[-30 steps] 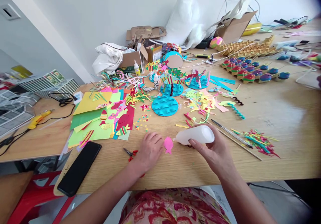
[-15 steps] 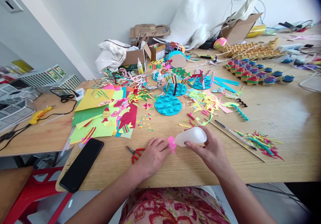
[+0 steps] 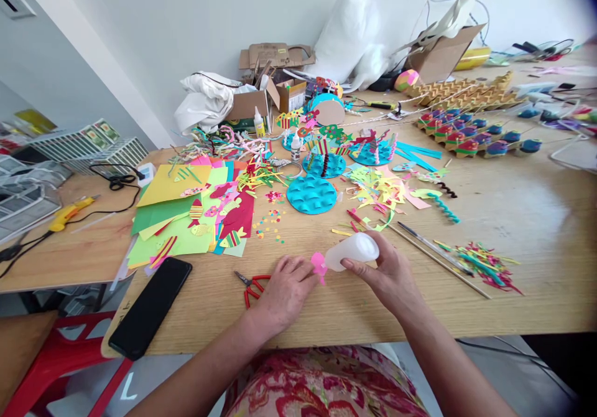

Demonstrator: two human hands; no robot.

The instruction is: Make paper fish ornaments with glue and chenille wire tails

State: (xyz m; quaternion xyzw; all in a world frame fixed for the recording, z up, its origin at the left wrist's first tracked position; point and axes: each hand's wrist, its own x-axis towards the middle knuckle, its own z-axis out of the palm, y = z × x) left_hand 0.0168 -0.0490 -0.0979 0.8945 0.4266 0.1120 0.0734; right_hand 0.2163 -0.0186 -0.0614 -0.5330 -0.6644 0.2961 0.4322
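Note:
A white glue bottle (image 3: 351, 252) lies tilted almost flat in my right hand (image 3: 389, 274), thumb and fingers wrapped around its base end. Its nozzle end points left and meets a small pink paper cutout (image 3: 318, 264). My left hand (image 3: 286, 289) rests low on the table, its fingertips holding the cutout's left edge. The cutout's exact shape is partly hidden by fingers and bottle. Red-handled pliers (image 3: 252, 287) lie just left of my left hand. Ahead of the bottle sits a round blue bumpy base (image 3: 311, 194).
Coloured paper sheets (image 3: 172, 218) with paper fish lie left, beside a black phone (image 3: 152, 308). Yellow paper scraps (image 3: 380, 187), a wooden stick (image 3: 441, 262), a pen (image 3: 436, 249) and shredded strips (image 3: 489, 267) are on the right. Decorated blue bases (image 3: 324, 165) stand farther back.
The bottle and my right hand have shifted very slightly left and up, with the bottle still against the pink cutout. My left hand keeps its place. The whole view has moved a little.

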